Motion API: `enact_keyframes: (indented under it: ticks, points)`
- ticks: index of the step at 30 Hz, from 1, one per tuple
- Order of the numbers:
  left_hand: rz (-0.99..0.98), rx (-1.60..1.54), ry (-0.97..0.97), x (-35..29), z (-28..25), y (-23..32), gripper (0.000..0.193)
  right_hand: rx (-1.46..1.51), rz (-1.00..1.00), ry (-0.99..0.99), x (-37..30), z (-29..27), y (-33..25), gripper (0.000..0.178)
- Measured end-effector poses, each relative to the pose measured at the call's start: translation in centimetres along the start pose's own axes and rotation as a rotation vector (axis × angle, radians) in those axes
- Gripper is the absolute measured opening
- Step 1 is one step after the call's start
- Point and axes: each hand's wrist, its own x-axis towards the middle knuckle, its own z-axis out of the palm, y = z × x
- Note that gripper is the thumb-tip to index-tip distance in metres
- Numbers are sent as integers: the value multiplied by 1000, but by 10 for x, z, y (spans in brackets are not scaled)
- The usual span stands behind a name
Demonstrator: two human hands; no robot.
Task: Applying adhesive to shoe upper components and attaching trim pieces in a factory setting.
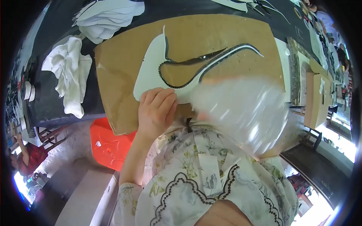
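On a brown cardboard sheet (124,56) lies a white flat cut piece (151,67) with a long curved arm and a dark, notched inner edge. Inside its curve rests a dark, pointed strip (200,59) with a small white spot; its kind is unclear. My left hand (156,109) presses on the white piece's near edge, fingers bent together over it. At the right, a clear, shiny plastic sheet or cover (249,113) is smeared by motion. It hides most of my right hand (203,115), of which only blurred fingers show beside the white piece.
A crumpled white cloth (71,71) lies left of the cardboard. Stacked white cut pieces (107,19) sit at the far left, with scissors (260,5) at the far right. A red stool (109,145) stands below the table edge. Cardboard boxes (315,100) stand at right.
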Motion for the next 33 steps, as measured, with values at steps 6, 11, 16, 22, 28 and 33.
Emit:
enact_keyframes:
  ticks: [6,11,16,22,28,33]
  points:
    - [-54,-113,40,-16,-4,-4,23,-592,-653,374,42,-5,-38,56]
    - [-252,105,281,0,-18,-16,27,282,-427,492,63,-47,-82,54]
    - [-460,-2,128,19,-20,-33,24,656,-191,410,50,-83,-63,57]
    - [-489,-215,191,20,-13,-50,21,233,-110,474,41,-55,-30,42]
    - [-553,-44,192,19,-7,-37,21,-674,-609,43,41,11,-43,49]
    - [68,134,302,40,-52,13,19,-167,-328,384,47,-70,-61,47]
